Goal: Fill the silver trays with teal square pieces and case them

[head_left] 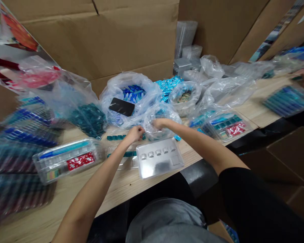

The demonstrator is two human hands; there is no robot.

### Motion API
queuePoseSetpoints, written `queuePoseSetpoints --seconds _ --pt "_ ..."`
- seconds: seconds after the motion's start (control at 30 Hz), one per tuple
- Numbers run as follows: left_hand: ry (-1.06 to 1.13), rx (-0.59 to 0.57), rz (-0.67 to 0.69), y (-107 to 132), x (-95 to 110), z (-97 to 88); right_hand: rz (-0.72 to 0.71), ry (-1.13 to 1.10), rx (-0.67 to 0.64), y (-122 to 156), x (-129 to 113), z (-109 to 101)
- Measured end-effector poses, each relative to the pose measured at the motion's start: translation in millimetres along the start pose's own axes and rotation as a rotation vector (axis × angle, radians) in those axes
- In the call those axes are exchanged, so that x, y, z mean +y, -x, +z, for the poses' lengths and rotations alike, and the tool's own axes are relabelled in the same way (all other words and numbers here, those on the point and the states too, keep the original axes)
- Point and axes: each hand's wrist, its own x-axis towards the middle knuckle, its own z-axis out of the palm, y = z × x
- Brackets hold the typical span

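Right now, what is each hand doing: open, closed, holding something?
Left hand: fingers curled at the small clear bag edge; grip cannot be told.
Right hand: closed on the small clear bag's rim.

Empty tray (pixel 159 158) before small bag (pixel 160 121); phone (pixel 122 106) in bag behind (pixel 130 98).

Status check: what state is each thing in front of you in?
small clear bag, held at its mouth by both hands.
left hand, closed on the bag.
right hand, closed on the bag.
clear tray, flat on table, pockets look empty.
large bag, open, holding blue packets.
phone, screen dark, lying on the large bag.
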Motion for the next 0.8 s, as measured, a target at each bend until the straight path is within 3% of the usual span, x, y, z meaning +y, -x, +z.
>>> queuePoseSetpoints --seconds 0.1,0.23,0.3,0.4,0.47,0.6,0.8 --pt "-0.016 0.054 0.050 16 1 -16.7 0.051 -0.019 0.052 13 -3 -22" --pt "0.035 0.262 0.225 58 10 -33.5 0.001 -0.181 0.243 50 -5 -35" --pt "0.115 0.323 0.333 82 18 -31.6 -0.061 -0.589 0.292 69 -8 -25" --pt "0.316 0.292 0.580 113 31 -15.8 -0.159 -1.278 0.206 90 -16 3" --pt "0.386 0.321 0.707 127 38 -3.3 -0.209 -1.455 0.133 100 -23 21" --pt "0.406 0.448 0.781 147 40 12.4 -0.243 -1.529 0.096 114 -36 40" --pt "0.380 0.561 0.856 163 34 15.5 -0.196 -1.514 0.078 124 -46 43"
